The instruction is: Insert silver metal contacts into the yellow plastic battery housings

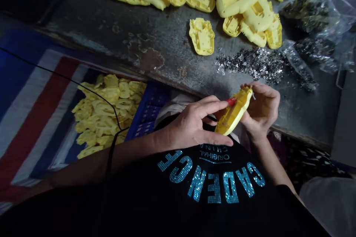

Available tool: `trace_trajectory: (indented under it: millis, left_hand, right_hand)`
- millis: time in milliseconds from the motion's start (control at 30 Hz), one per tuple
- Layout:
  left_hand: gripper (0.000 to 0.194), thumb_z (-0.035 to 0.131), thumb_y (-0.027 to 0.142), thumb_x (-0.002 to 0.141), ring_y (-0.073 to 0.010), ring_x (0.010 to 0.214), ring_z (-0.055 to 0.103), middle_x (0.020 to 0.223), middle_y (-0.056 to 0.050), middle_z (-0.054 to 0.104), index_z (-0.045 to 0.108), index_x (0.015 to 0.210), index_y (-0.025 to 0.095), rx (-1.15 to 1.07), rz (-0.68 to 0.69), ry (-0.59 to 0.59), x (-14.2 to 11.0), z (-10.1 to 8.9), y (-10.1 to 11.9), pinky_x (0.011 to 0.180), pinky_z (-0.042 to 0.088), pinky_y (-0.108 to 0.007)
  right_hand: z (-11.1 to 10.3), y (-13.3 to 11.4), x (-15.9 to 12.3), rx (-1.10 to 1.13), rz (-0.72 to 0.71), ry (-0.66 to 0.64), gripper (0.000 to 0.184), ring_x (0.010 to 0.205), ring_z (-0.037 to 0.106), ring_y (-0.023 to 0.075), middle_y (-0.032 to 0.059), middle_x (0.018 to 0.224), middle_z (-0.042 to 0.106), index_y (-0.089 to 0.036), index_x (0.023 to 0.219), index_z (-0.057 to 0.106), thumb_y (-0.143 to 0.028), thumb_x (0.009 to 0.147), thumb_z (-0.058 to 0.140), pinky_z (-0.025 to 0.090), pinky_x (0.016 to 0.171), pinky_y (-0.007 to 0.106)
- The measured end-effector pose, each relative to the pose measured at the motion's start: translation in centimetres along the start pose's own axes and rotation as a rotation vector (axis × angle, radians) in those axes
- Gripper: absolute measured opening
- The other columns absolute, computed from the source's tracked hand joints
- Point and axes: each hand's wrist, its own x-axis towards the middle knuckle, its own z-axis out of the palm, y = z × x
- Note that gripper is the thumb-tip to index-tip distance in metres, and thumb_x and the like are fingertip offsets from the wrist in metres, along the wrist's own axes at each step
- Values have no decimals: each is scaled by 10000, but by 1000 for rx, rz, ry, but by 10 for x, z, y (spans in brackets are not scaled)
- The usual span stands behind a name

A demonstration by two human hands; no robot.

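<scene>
A moulded yellow plastic shell (235,113) is held at lower centre of the frame, above the wearer's chest. It is cradled by the right hand (261,111), which is closed around its far end. The left hand (191,122) grips its near side, with the fingers extended across it and the thumb beneath. A small red item (230,100) is seen at the shell's upper edge, but its kind cannot be determined. Fitting of a small part to the shell is judged to be in hand; a steady two-handed hold is called for. Small silvery metal parts (249,64) are heaped on the dark worktop (111,33) at upper right of centre. Loose yellow shells (236,0) lie along the top edge, and others (105,111) are piled at left beside a blue plastic crate (147,111).
</scene>
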Motion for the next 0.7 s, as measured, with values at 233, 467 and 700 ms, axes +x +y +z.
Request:
trace_trajectory:
  millis: [233,467,700]
  left_hand:
    - [714,1019,386,837,-204,1059,790,1222,-109,792,780,1475,172,253,287,44,2,-13,-2,898,727,-269]
    - [663,1055,332,757,-249,1072,849,1271,-107,832,804,1363,236,93,3,264,-37,-52,-24,859,736,-296]
    - [647,1040,197,644,-208,905,843,1106,30,859,656,1159,274,216,-185,910,-162,-130,-49,779,739,-331]
  right_hand:
    - [6,4,9,-9,-101,-17,505,1223,662,409,122,1275,610,-464,1425,578,-579,969,762,658,950,664]
    - [25,2,45,-34,-41,-338,588,1288,694,350,96,1473,651,-446,1526,573,-430,995,825,695,900,545]
    - [51,56,137,-724,-167,-518,466,1287,674,404,168,1412,756,-246,1394,705,-544,1038,752,573,1096,616]
